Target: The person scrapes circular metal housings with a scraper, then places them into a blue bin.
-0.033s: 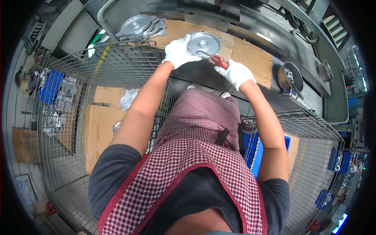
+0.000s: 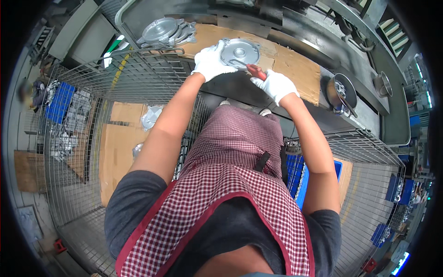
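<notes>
A round grey metal casting (image 2: 240, 52) with raised rings and small lugs rests on cardboard at the bench edge. My gloved left hand (image 2: 212, 61) grips the casting's left rim. In my gloved right hand (image 2: 276, 86) is a red-handled deburring tool (image 2: 255, 71), its thin bent metal end against or just above the casting's near rim; contact cannot be made out. Left of my left hand, several similar castings (image 2: 161, 30) lie in an overlapping pile.
The bench carries a cardboard sheet (image 2: 295, 71). At its right stands a metal pan (image 2: 342, 92) holding small parts and a stick; a metal cup (image 2: 382, 84) is beyond. Wire cages (image 2: 124, 69) flank me, the left one with cardboard and castings (image 2: 151, 117). A blue bin (image 2: 302, 187) is by my right arm.
My right hand and the deburring tool have shifted slightly left along the casting's near rim. The left hand and the casting look unmoved.
</notes>
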`<state>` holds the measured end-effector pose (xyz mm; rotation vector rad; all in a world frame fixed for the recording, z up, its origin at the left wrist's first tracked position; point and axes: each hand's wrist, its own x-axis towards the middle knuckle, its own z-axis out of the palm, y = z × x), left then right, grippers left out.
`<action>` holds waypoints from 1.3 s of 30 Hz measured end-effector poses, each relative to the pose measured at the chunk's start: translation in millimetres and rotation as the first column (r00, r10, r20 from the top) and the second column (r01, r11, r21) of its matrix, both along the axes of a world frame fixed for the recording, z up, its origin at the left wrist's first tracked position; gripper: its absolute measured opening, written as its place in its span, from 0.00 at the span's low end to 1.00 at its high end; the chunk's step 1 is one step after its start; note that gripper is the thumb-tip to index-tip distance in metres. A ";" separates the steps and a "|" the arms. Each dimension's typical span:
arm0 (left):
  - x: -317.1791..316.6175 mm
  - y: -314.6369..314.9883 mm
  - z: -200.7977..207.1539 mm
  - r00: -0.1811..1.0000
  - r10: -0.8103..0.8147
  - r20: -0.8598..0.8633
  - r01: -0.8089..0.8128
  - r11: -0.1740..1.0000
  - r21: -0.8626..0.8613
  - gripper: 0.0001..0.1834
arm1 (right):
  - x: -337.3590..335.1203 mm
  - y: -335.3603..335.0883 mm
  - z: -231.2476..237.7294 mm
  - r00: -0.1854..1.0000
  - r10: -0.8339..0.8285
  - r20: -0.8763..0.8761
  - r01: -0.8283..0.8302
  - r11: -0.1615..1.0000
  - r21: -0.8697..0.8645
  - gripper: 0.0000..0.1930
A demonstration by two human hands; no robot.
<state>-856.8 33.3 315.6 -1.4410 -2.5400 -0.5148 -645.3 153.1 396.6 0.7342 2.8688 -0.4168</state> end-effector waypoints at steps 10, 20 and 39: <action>3.7 -2.4 6.0 0.997 0.026 0.071 -0.024 0.999 -0.028 0.64 | -58.9 7.3 2.4 0.996 -0.041 -0.076 0.043 0.999 0.018 0.27; 0.7 -1.4 0.5 0.997 0.043 0.063 -0.044 0.999 0.013 0.63 | -55.1 1.2 -0.6 0.995 0.051 -0.084 -0.050 0.999 0.011 0.29; -4.1 -3.1 -8.9 0.999 -0.016 0.035 0.016 1.000 0.017 0.49 | 0.4 -2.0 8.3 0.998 -0.043 0.040 0.042 0.999 0.016 0.31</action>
